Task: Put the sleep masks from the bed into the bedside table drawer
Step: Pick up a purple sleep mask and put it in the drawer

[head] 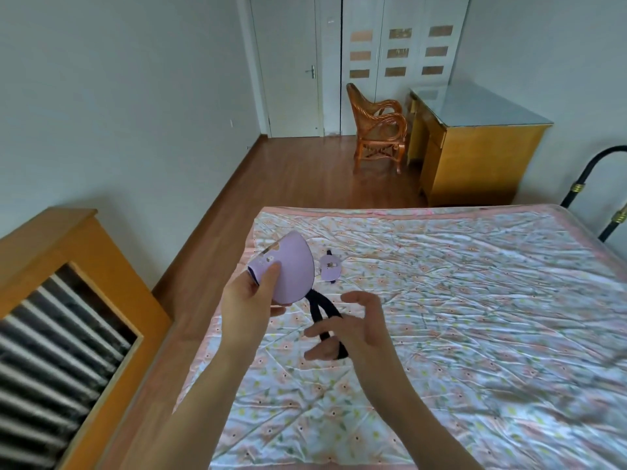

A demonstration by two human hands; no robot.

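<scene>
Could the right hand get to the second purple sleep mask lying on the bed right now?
Probably yes. The second sleep mask lies in the open on the bed, just beyond the right hand, nothing between them. But that hand's fingers are tangled with the held mask's black strap, so it should let go first.

Rattan chair (378,127) nr desk (475,144), prob. wardrobe (400,52) behind.

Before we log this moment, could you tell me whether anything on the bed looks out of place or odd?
Nothing looks damaged. The left hand holds a lilac sleep mask, its black strap trailing through the right hand's loose fingers. A second lilac sleep mask lies on the wrinkled floral sheet near the bed's left edge.
</scene>
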